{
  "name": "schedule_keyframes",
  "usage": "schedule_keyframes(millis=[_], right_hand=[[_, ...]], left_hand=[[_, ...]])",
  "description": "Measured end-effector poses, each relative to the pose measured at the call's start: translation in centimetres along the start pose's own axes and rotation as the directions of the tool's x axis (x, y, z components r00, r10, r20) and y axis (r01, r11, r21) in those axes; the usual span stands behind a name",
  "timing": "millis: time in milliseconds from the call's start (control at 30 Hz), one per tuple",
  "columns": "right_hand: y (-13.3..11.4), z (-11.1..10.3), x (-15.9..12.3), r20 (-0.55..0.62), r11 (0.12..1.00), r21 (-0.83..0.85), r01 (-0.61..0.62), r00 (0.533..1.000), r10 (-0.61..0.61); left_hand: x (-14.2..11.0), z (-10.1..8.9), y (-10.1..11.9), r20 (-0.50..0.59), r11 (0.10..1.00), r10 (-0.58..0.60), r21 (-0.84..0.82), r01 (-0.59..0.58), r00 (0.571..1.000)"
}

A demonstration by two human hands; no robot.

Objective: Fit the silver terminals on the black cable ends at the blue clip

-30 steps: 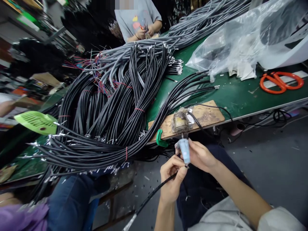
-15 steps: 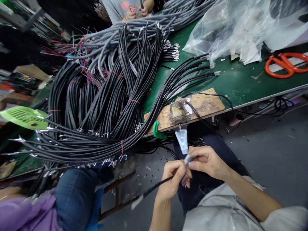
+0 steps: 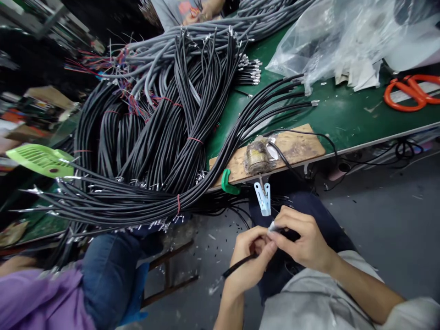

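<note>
My left hand is closed around a short black cable, whose loose end trails out to the lower left. With thumb and forefinger, my right hand pinches the silvery-grey end of what looks like the same cable. Both hands meet over my lap, and the fingers partly cover the cable. Just above them a light blue clothespin hangs from the shaft of a small tape-wrapped motor. That motor is fixed to a wooden board at the table edge.
Bundles of black cables and grey cables cover the green table. A green clamp grips the board. Orange scissors and plastic bags lie right. A person in purple sits left; another person's hands work opposite.
The clothespin has turned on the shaft and now shows its two-legged side. My fingers have shifted on the cable, and less of its tail shows. The whole view has moved slightly.
</note>
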State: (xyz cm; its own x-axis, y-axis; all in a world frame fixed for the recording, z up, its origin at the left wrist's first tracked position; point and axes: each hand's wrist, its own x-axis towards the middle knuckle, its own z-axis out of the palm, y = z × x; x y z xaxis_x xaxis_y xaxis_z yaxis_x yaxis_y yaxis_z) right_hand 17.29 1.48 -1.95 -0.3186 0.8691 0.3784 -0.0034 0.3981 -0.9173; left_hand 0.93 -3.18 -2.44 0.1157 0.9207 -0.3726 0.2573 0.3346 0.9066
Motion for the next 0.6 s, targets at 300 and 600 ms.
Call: schedule_keyframes(millis=[300,600], right_hand=[[0.2,-0.3,-0.1,0.003,0.999,0.042,-0.011,1.0,0.011],[0.9,-0.6,0.0,-0.033,0.998,0.025,-0.063,0.997,0.064]], left_hand=[[0.3,0.7,0.4,0.016,0.996,0.084,-0.022,-0.084,0.996],[-0.8,0.7,1.2,-0.238,0.97,0.127,-0.172,-0.171,0.963]])
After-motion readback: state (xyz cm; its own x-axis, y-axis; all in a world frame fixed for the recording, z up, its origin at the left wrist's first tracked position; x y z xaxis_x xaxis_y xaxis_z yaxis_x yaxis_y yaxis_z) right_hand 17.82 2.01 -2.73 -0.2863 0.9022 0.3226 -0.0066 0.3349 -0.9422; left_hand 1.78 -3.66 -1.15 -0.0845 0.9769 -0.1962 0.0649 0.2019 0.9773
